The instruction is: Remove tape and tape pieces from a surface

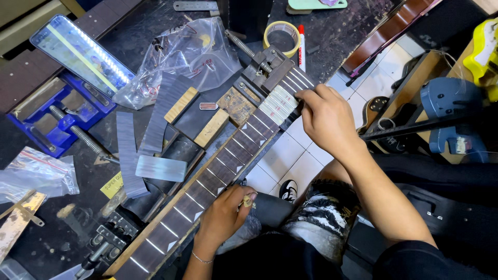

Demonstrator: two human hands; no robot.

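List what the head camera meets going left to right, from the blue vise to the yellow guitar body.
blue vise → clear plastic bag → left hand on the guitar neck → roll of tape → right hand → yellow guitar body

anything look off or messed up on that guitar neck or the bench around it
Nothing is broken. The guitar neck lies diagonally, with pale tape strips between the frets only at its far end. The right hand rests there; the left hand grips its near edge. Loose ridged strips and a crumpled plastic bag clutter the bench.
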